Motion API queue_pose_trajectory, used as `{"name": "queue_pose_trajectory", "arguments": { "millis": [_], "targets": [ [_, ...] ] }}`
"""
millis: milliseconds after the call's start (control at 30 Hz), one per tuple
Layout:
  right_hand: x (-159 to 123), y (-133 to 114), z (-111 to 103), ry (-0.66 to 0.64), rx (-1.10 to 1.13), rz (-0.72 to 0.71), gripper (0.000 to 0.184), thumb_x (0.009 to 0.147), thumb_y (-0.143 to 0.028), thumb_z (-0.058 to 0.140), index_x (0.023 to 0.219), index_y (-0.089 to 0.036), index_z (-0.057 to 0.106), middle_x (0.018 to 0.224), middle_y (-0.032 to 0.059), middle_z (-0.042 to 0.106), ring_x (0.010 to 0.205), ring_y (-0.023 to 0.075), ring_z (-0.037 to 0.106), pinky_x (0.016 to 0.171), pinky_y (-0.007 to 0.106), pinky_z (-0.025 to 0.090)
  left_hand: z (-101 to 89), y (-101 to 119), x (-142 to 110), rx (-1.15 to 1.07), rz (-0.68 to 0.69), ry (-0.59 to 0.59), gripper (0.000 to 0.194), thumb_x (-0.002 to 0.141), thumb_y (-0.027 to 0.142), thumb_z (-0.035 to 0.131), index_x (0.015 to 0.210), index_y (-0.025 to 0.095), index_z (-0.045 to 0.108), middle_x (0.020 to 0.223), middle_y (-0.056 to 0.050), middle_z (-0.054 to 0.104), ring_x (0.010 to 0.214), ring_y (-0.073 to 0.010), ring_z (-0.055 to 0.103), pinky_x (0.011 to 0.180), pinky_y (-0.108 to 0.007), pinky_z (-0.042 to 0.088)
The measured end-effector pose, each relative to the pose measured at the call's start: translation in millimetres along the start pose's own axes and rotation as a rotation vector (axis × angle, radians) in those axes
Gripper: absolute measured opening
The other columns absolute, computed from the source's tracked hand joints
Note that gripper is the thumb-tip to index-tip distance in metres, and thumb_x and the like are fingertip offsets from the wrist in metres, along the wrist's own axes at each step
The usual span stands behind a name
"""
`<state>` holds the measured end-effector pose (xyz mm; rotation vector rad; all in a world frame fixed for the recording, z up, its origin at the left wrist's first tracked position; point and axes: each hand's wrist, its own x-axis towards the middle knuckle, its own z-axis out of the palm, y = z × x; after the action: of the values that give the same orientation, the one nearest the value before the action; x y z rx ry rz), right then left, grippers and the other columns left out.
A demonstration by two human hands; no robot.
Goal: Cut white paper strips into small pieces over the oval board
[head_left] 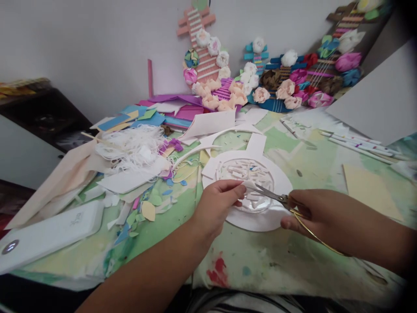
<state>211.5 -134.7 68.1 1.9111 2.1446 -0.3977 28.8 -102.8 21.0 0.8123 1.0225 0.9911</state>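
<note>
My left hand (221,202) is closed in a pinch on a small white strip (249,184), perhaps paper or card. Gold-handled scissors (273,194) are gripped in my right hand (312,215), their blades pointing left at the strip. Both hands hover over a clear round dish (254,205) holding many short whitish cut pieces (249,169). Beneath the dish lies a white rounded cutout (282,174) with a straight neck pointing away from me. My left fingers hide part of the dish rim.
Tangled white string (130,148) and leaf-shaped paper scraps (149,211) lie to the left, near a white power bank (52,234). Paper-flower instrument models (205,65) lean on the wall. A pen (288,129), white sticks (358,145) and a cream sheet (371,191) are on the right.
</note>
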Motion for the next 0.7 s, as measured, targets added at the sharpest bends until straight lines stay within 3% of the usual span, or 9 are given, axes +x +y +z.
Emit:
{"name": "queue_pose_trajectory", "arguments": {
  "millis": [233, 533, 700],
  "targets": [
    [-1, -6, 11, -0.041, 0.229, -0.052, 0.037, 0.071, -0.052, 0.039, 0.066, -0.019, 0.052, 0.060, 0.0027, 0.055, 0.052, 0.0145, 0.048, 0.045, 0.024, 0.029, 3.9, -1, -5, -0.017, -0.016, -0.014, 0.019, 0.058, 0.024, 0.064, 0.073, 0.013, 0.061, 0.063, 0.000, 0.059, 0.054, -0.0070, 0.052, 0.056, -0.022, 0.043],
    [-1, -6, 15, -0.059, 0.201, -0.051, 0.036, 0.072, -0.051, 0.038, 0.062, -0.019, 0.048, 0.057, 0.0016, 0.054, 0.051, 0.0137, 0.046, 0.045, 0.024, 0.027, 4.2, 2, -9, 0.024, -0.015, -0.049, 0.013, 0.061, 0.022, 0.062, 0.071, 0.013, 0.060, 0.061, 0.000, 0.059, 0.053, -0.0079, 0.054, 0.054, -0.021, 0.044],
    [-3, -9, 20, -0.001, 0.235, -0.045, 0.035, 0.074, -0.050, 0.037, 0.064, -0.019, 0.049, 0.061, 0.0025, 0.055, 0.054, 0.0145, 0.048, 0.048, 0.024, 0.030, 5.2, 2, -9, -0.001, -0.038, -0.055, 0.013, 0.060, 0.022, 0.063, 0.067, 0.012, 0.060, 0.057, -0.001, 0.059, 0.054, -0.0078, 0.054, 0.057, -0.021, 0.045]
  ]
}}
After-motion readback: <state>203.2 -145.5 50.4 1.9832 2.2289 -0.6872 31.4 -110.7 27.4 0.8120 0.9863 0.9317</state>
